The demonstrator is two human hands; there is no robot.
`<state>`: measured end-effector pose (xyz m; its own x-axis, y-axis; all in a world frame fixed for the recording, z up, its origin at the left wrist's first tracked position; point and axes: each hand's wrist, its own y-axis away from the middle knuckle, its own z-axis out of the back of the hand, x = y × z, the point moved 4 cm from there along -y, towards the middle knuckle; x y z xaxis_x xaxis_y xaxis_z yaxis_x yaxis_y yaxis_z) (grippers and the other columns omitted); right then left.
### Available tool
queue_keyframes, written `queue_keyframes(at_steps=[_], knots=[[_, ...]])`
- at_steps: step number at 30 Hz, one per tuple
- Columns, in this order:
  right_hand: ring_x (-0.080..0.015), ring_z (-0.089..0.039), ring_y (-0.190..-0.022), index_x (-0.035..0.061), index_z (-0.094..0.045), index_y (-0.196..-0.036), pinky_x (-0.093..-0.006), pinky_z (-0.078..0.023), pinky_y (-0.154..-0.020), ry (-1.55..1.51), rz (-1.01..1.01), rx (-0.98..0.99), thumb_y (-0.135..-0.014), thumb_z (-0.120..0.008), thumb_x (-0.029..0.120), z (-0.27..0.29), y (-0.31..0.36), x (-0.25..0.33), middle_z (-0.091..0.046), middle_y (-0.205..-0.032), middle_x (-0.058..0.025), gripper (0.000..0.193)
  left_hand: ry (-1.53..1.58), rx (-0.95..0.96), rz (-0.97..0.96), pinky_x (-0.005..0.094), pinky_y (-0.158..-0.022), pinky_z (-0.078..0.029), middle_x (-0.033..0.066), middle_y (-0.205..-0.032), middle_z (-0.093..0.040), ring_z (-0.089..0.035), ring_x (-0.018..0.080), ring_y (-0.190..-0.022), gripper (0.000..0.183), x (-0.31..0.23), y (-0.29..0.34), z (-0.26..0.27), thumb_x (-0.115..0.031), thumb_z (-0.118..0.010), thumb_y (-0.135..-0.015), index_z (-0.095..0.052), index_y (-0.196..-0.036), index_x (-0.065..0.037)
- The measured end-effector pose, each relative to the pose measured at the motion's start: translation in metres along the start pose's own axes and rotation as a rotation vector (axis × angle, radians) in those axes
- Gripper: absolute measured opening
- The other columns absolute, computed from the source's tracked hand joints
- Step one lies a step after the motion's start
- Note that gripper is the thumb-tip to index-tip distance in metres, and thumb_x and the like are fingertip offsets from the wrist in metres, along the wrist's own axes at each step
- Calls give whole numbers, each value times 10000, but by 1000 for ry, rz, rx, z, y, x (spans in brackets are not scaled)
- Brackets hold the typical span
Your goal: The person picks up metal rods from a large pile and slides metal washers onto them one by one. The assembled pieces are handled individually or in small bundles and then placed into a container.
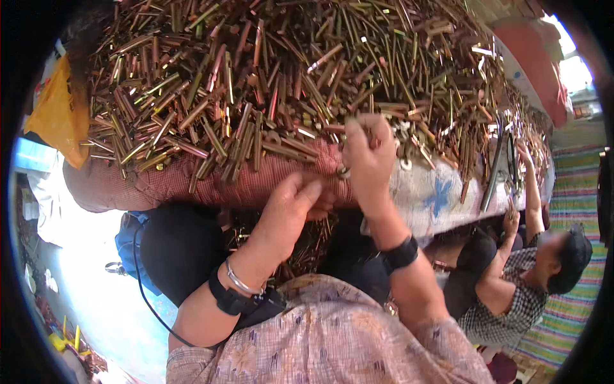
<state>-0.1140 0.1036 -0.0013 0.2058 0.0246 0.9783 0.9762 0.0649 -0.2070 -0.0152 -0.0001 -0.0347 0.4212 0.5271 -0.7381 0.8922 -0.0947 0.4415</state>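
Note:
A large heap of brassy metal tubes and rods (pixel 256 83) spreads before me, over a red checked cloth (pixel 147 185) along its near edge. At that edge my left hand (pixel 288 208) is closed, thumb against curled fingers; whatever it holds is hidden. Higher and to the right, my right hand (pixel 369 153) is raised over the rim of the heap, thumb and fingers drawn together. Blur hides what is in its grip. Small pale washers (pixel 405 164) lie just right of it, on the edge of a white cloth.
On the right a co-worker (pixel 521 275) in a checked top reaches toward the heap, near a dark long-handled tool (pixel 495 169). A yellow plastic bag (pixel 61 112) hangs at the far left. More metal pieces (pixel 307 249) lie below, between my knees. A black cable (pixel 137 256) runs past my left leg.

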Motion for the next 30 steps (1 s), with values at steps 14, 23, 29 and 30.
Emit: queue_keyframes(at_steps=[14, 23, 29, 30], knots=[[-39, -422, -544, 16, -509, -847, -192, -354, -474, -29, -126, 41, -826, -551, 53, 2, 5, -11, -494, -641, 15, 60, -16, -29, -42, 266, -719, -463, 52, -878, -588, -562, 134, -785, 164, -2, -1, 3, -176, -465, -894, -502, -993, -51], [-22, -403, -547, 18, -513, -877, -172, -326, -472, -99, -67, 59, -822, -552, 57, 1, 6, 5, -483, -649, 30, 77, -5, -6, -23, 243, -719, -469, 51, -879, -588, -562, 123, -787, 168, -2, 1, -1, -180, -479, -892, -503, -995, -50], [-24, -403, -543, 16, -522, -825, -179, -336, -469, -140, -16, 17, -827, -554, 69, -2, -7, 43, -492, -644, 26, 62, 11, -1, 0, 258, -729, -465, 50, -875, -587, -561, 122, -797, 163, -1, -2, 3, -185, -480, -893, -502, -982, -51], [-24, -403, -543, 16, -522, -825, -179, -336, -469, -139, -25, 23, -827, -554, 69, -6, -9, 60, -492, -644, 26, 62, 18, 21, -3, 262, -732, -463, 51, -872, -586, -560, 121, -798, 160, -1, 0, 3, -186, -479, -893, -501, -976, -51]])
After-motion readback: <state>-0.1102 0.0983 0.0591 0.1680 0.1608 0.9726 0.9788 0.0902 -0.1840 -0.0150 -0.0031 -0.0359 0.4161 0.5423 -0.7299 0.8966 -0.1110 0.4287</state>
